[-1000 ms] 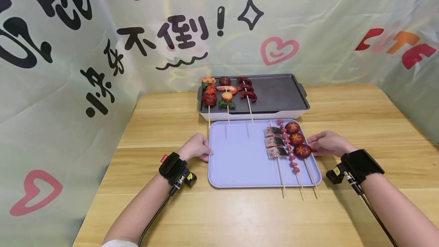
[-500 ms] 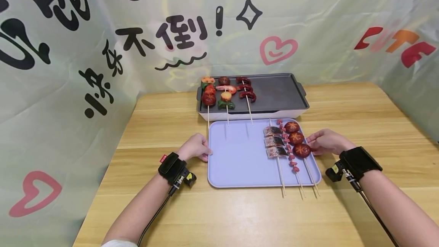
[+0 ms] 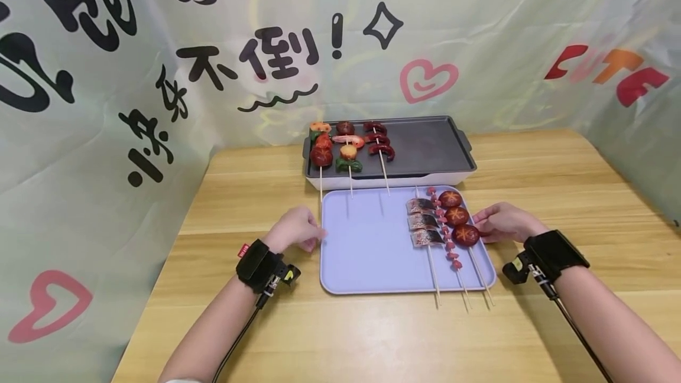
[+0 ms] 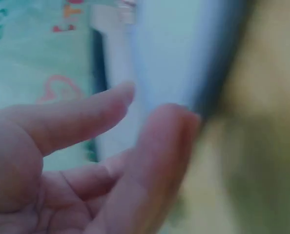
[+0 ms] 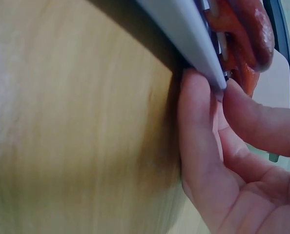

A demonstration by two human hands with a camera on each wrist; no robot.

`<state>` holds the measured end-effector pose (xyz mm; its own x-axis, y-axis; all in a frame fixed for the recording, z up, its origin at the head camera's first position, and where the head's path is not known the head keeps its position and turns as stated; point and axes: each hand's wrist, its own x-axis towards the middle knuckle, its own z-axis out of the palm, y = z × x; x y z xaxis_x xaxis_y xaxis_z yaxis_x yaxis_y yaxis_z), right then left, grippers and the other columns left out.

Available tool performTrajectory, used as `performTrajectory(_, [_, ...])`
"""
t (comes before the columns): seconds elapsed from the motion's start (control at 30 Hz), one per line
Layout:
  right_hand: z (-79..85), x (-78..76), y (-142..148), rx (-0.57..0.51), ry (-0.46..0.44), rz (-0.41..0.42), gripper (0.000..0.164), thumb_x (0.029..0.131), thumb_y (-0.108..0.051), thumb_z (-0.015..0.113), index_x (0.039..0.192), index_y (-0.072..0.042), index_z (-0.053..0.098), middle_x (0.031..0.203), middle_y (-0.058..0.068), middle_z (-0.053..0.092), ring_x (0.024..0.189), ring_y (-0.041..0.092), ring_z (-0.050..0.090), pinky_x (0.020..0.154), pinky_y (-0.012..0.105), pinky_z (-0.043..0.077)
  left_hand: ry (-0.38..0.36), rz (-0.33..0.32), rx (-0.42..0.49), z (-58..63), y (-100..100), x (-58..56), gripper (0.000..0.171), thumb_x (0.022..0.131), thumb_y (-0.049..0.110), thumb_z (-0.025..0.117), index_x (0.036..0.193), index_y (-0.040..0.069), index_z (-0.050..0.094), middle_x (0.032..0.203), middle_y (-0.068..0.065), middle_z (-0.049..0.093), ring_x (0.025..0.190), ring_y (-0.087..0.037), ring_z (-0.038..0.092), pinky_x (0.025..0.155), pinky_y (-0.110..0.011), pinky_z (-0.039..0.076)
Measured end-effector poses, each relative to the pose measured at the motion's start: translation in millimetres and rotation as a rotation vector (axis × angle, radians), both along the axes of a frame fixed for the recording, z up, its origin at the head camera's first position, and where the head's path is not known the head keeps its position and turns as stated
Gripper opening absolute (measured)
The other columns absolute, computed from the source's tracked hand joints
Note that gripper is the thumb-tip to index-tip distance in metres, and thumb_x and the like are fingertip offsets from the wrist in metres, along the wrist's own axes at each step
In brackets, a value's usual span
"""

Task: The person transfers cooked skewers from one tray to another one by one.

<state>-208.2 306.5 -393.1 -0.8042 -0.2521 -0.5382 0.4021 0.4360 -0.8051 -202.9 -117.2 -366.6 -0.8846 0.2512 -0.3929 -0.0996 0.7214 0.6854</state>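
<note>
L hand: ctr-left, at tray's L rim; thumb & fingers parted, no pinch seen; contact w/ rim can't tell, wrist view blurry. Risk: a lift now prob. drops the L side, no hold there.
Grill skewers: upper ctr, on L half of grill; sticks poke past its front edge twd tray. Risk: raised or shoved tray could catch a stick & drag food off.
Tray: mid-frame, just below grill; load all on R half, so weight likely uneven.
Fish skewer, bead skewer, mushroom skewer: ctr-right, in that order, sticks past near rim. Risk: tilt or jerk may slide/roll them; sleeve-side bump on sticks could too.
R hand: right of ctr, pinching R rim, thumb by mushrooms. Risk: thumb shift may nudge them.
</note>
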Motion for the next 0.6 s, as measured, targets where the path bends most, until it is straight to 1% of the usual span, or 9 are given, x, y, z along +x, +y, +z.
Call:
performTrajectory(0.03, [-0.2, -0.1, -0.1, 0.002, 0.0, 0.001, 0.029, 0.081, 0.011, 0.048, 0.108, 0.018, 0.047, 0.078, 0.001, 0.063, 0.073, 0.011, 0.06, 0.07, 0.027, 0.057, -0.005, -0.015, 0.013, 6.4, 0.6, 1.0, 0.02, 0.081, 0.013, 0.068, 0.076, -0.005, 0.061, 0.06, -0.009, 0.061, 0.049, -0.016, 0.058, 0.053, -0.028, 0.056])
performTrajectory(0.1, [-0.4, -0.4, -1.1, 0.005, -0.002, 0.001, 0.029, 0.081, 0.011, 0.048, 0.108, 0.018, 0.047, 0.078, 0.001, 0.062, 0.073, 0.011, 0.06, 0.069, 0.027, 0.057, -0.018, -0.058, 0.072, 18.7, 2.3, 1.4, 0.02, 0.082, 0.013, 0.067, 0.081, -0.007, 0.061, 0.062, -0.01, 0.061, 0.051, -0.017, 0.059, 0.055, -0.032, 0.058])
performTrajectory(0.17, [0.0, -0.4, -1.2, 0.007, -0.002, 0.001, 0.029, 0.081, 0.011, 0.048, 0.109, 0.018, 0.046, 0.078, 0.001, 0.062, 0.073, 0.011, 0.06, 0.069, 0.027, 0.057, -0.03, -0.102, 0.136, 29.7, 6.0, -1.1, 0.02, 0.083, 0.012, 0.065, 0.087, -0.008, 0.062, 0.065, -0.011, 0.062, 0.053, -0.017, 0.06, 0.058, -0.036, 0.059])
performTrajectory(0.27, [0.6, -0.3, -2.0, 0.01, -0.006, -0.001, 0.03, 0.08, 0.011, 0.048, 0.109, 0.018, 0.046, 0.078, 0.001, 0.062, 0.073, 0.011, 0.06, 0.069, 0.026, 0.057, -0.036, -0.12, 0.231, 41.4, 14.1, -7.6, 0.02, 0.084, 0.012, 0.064, 0.091, -0.007, 0.063, 0.07, -0.013, 0.064, 0.055, -0.017, 0.061, 0.064, -0.041, 0.059])
performTrajectory(0.33, [0.8, -0.3, -1.6, 0.013, -0.008, -0.001, 0.029, 0.08, 0.011, 0.048, 0.108, 0.018, 0.046, 0.078, 0.001, 0.062, 0.073, 0.011, 0.06, 0.07, 0.027, 0.057, -0.036, -0.105, 0.29, 45.3, 21.2, -13.9, 0.018, 0.085, 0.011, 0.064, 0.09, -0.006, 0.063, 0.073, -0.016, 0.064, 0.055, -0.017, 0.061, 0.068, -0.043, 0.058])
performTrajectory(0.43, [0.6, -0.6, -1.4, 0.019, -0.008, 0.0, 0.029, 0.08, 0.011, 0.047, 0.108, 0.018, 0.046, 0.078, 0.001, 0.061, 0.073, 0.011, 0.06, 0.07, 0.027, 0.057, -0.043, -0.051, 0.355, 46.7, 33.7, -24.1, 0.016, 0.086, 0.011, 0.063, 0.09, -0.004, 0.063, 0.08, -0.021, 0.065, 0.056, -0.016, 0.062, 0.068, -0.039, 0.059])
performTrajectory(0.5, [0.4, -1.0, -1.1, 0.023, -0.007, 0.002, 0.028, 0.08, 0.011, 0.047, 0.107, 0.018, 0.046, 0.078, 0.001, 0.061, 0.073, 0.011, 0.06, 0.071, 0.027, 0.057, -0.047, -0.014, 0.378, 47.0, 43.2, -30.5, 0.017, 0.087, 0.013, 0.062, 0.092, -0.004, 0.063, 0.086, -0.024, 0.065, 0.057, -0.016, 0.063, 0.066, -0.035, 0.059])
performTrajectory(0.57, [0.2, -1.3, -1.4, 0.027, -0.006, 0.002, 0.028, 0.08, 0.011, 0.046, 0.107, 0.018, 0.046, 0.078, 0.001, 0.06, 0.073, 0.011, 0.06, 0.071, 0.028, 0.057, -0.05, 0.025, 0.4, 47.0, 53.3, -36.1, 0.02, 0.087, 0.014, 0.062, 0.096, -0.004, 0.063, 0.088, -0.023, 0.065, 0.06, -0.016, 0.063, 0.064, -0.03, 0.059])
performTrajectory(0.6, [0.2, -1.3, -1.4, 0.029, -0.006, -0.001, 0.028, 0.08, 0.011, 0.046, 0.107, 0.017, 0.046, 0.078, 0.001, 0.06, 0.073, 0.011, 0.06, 0.071, 0.028, 0.057, -0.047, 0.039, 0.409, 47.0, 58.3, -38.6, 0.021, 0.087, 0.014, 0.062, 0.097, -0.004, 0.063, 0.09, -0.024, 0.065, 0.061, -0.016, 0.064, 0.065, -0.03, 0.059])
